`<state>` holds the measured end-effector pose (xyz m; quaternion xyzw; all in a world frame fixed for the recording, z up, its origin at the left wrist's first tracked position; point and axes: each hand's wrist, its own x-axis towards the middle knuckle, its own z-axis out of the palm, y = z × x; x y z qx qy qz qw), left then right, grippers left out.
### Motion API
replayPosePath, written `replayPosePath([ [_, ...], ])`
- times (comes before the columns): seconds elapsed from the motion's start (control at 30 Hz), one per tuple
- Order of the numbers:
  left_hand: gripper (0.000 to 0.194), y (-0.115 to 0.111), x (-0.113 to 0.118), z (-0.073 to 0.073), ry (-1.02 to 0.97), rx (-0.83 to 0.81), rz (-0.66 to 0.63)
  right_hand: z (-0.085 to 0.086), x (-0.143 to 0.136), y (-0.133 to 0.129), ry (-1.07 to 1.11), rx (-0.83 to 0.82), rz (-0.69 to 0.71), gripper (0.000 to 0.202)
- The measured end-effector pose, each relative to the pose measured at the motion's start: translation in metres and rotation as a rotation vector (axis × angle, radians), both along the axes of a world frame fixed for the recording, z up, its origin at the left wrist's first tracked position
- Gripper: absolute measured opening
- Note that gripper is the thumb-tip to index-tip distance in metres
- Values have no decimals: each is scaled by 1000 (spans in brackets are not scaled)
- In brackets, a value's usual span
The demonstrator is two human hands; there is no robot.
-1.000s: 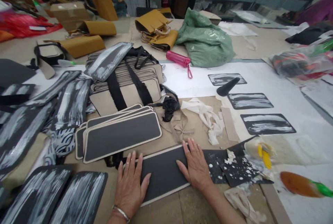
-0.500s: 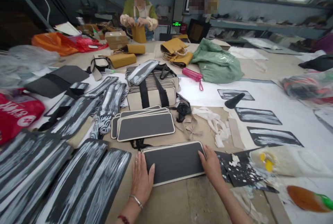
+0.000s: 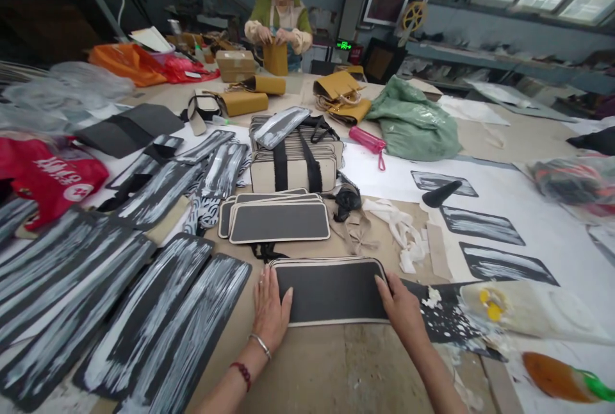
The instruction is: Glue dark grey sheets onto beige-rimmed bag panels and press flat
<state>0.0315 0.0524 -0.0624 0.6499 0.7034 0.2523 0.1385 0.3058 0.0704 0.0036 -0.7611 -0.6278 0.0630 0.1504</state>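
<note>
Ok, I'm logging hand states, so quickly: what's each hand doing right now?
Left hand: open, against the left end of the dark panel stack.
Right hand: partly curled at the stack's right end; whether it grips cannot be told.

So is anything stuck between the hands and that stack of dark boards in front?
No, nothing visible is. The left hand touches the left end of the stack of dark boards, and the right hand touches the right end. The black strap lies beyond the far left corner, not between.
</note>
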Motion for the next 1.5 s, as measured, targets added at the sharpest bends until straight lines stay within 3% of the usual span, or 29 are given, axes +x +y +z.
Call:
replayPosePath([
  [0.3, 63, 0, 2, -3, 88, 40, 9, -39, 4, -4, -160, 112, 68, 42],
  [0.5, 66, 0, 3, -2, 130, 68, 15, -47, 6, -3, -156, 130, 36, 38],
  [0.83, 68, 1, 5, 1, 152, 77, 6, -43, 3, 7, -220, 152, 66, 35],
  [1.03, 70, 0, 5, 3, 167, 71, 0, -25, 12, 34, -236, -63, 218, 37],
  [1.17, 69, 0, 6, 1, 156, 83, 10, -16, 18, 43, -252, -136, 230, 39],
  [1.5, 68, 1, 9, 2, 152, 89, 42, -2, 9, 42, -345, -53, 226, 36],
])
